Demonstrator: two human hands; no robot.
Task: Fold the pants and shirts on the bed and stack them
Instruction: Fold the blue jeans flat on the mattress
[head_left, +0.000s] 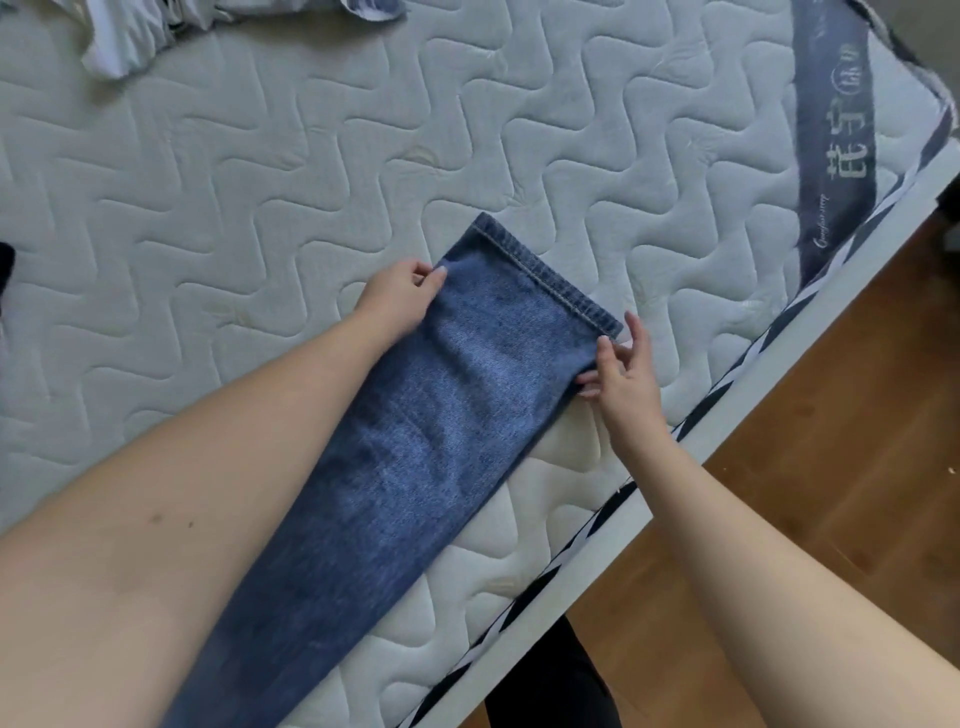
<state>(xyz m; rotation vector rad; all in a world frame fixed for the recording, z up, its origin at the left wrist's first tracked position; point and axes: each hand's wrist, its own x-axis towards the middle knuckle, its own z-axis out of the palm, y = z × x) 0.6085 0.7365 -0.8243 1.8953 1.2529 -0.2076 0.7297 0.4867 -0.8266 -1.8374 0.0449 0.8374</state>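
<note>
Jeans (415, 447) laid flat on the mattress (260, 182), long axis running from lower left of the frame up to the stitched hem (545, 275) at centre. Legs apparently stacked one on the other, though impossible to confirm from this angle. Waist end out of sight past the bottom edge, under the left forearm.

Left hand (400, 299) at the upper-left side of the leg, just below the hem corner, thumb and fingers curled and pinching the denim edge. Right hand (621, 364) at the opposite, right-hand edge, near the other hem corner; thumb and forefinger appear to nip the fabric edge, remaining fingers spread loosely upward and holding nothing. Both hands about equally close to the hem, one on each side, so neither clearly nearer.

Probably the start of a fold: hem end gripped at both edges, ready to be lifted and carried back along the long axis toward the lower left, onto the waist end. Little done so far by the look of it: crumpled white and blue clothing (135, 31) lying unfolded at the top left of the frame, well apart from the jeans, and no finished stack visible.
</note>
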